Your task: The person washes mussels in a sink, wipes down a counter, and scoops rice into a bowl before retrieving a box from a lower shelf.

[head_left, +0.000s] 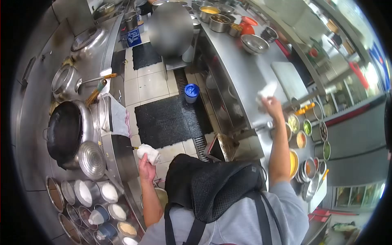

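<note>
My left hand (147,168) is closed on a bunched white cloth (149,153), held over the floor beside the edge of the stove counter. Out to the right, my right hand (271,107) grips another white cloth (267,90), blurred, above the steel counter (253,81). A pale cutting board (290,79) lies just beyond that cloth. Several small containers of cut food stand to the right of my right forearm.
A black wok (63,132) and a perforated ladle (92,160) are at the left, above several seasoning tubs. A blue bucket (191,93) stands on the floor near a black mat (163,120). Steel bowls (254,43) line the right counter.
</note>
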### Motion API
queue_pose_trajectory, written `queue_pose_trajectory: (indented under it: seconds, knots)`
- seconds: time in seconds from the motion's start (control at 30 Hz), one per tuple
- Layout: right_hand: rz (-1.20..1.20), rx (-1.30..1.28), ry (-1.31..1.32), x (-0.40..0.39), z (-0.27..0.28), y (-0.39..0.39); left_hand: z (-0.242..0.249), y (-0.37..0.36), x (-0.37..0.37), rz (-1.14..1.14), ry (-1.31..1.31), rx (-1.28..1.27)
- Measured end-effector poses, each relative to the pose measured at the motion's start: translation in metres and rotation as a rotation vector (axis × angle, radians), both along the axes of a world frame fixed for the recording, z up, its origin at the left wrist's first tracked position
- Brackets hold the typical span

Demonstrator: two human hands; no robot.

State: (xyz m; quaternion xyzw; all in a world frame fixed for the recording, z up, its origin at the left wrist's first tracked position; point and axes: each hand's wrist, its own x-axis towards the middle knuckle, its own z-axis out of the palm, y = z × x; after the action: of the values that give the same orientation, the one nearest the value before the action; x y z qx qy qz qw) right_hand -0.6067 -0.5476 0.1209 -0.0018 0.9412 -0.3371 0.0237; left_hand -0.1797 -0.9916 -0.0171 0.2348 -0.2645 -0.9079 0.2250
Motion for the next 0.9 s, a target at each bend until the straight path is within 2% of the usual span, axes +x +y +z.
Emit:
queue_pose_trajectory:
  seconds: [0.03,0.13,0.17,0.2,0.23,0.3,0.43,0.5,0.57,0.67,0.8,0.9]
  knots:
    - [-0.006,0.205,-0.056,-0.028,-0.031,-0.001,-0.001,-0.01,-0.014,0.009,-0.005,0.003]
    - [-0.262,0.412,-0.159,-0.068,-0.093,-0.032,-0.007,-0.042,-0.067,-0.019,-0.074,0.002]
    - [-0.275,0.429,-0.184,-0.079,-0.115,-0.043,-0.016,-0.058,-0.09,-0.036,-0.099,0.017]
    - [-0.376,0.48,-0.139,-0.086,-0.137,-0.053,-0.028,-0.074,-0.114,-0.082,-0.136,0.022]
    - [-0.473,0.535,-0.089,-0.091,-0.147,-0.068,-0.039,-0.089,-0.139,-0.128,-0.172,0.029]
    - [-0.52,0.585,-0.044,-0.113,-0.156,-0.086,-0.058,-0.125,-0.201,-0.198,-0.184,0.045]
    - [-0.487,0.557,0.194,-0.193,-0.172,-0.123,-0.082,-0.184,-0.34,-0.38,-0.299,-0.088]
    - [-0.392,0.476,0.308,-0.247,-0.166,-0.177,-0.076,-0.207,-0.416,-0.477,-0.355,-0.19]
    - [-0.287,0.406,0.44,-0.3,-0.173,-0.226,-0.09,-0.228,-0.48,-0.595,-0.373,-0.26]
    - [-0.145,0.388,0.688,-0.375,-0.166,-0.294,-0.094,-0.23,-0.571,-0.672,-0.422,-0.34]
    - [0.093,0.153,0.663,-0.423,-0.159,-0.38,-0.12,-0.218,-0.662,-0.712,-0.466,-0.484]
    - [0.306,-0.074,0.491,-0.4,-0.147,-0.43,-0.129,-0.207,-0.701,-0.686,-0.527,-0.571]
